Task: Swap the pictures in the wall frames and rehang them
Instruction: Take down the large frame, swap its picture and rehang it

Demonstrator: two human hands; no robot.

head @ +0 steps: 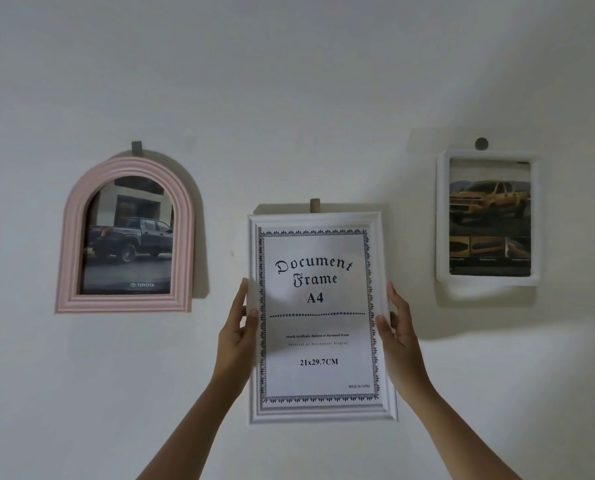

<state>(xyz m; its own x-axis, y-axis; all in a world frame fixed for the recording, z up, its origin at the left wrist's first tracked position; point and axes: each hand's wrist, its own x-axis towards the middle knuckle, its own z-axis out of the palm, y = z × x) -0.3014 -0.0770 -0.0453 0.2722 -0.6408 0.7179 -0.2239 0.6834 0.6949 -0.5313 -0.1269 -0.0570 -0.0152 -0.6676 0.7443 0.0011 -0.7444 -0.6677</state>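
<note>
Left hand [237, 327] and right hand [398, 327] are curled round the document frame [318, 410], held between them by its side edges.

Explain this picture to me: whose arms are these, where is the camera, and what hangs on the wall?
No machine here: a person wears a camera on the head, so you see their own arms reaching out to a white wall. The left hand and right hand grip the side edges of a white rectangular frame holding a printed "Document Frame A4" sheet. Its top edge is at a wooden peg; whether it hangs on the peg cannot be told. To its left hangs a pink arched frame with a dark pickup picture; to its right, a smaller white frame with a yellow pickup picture.
</note>
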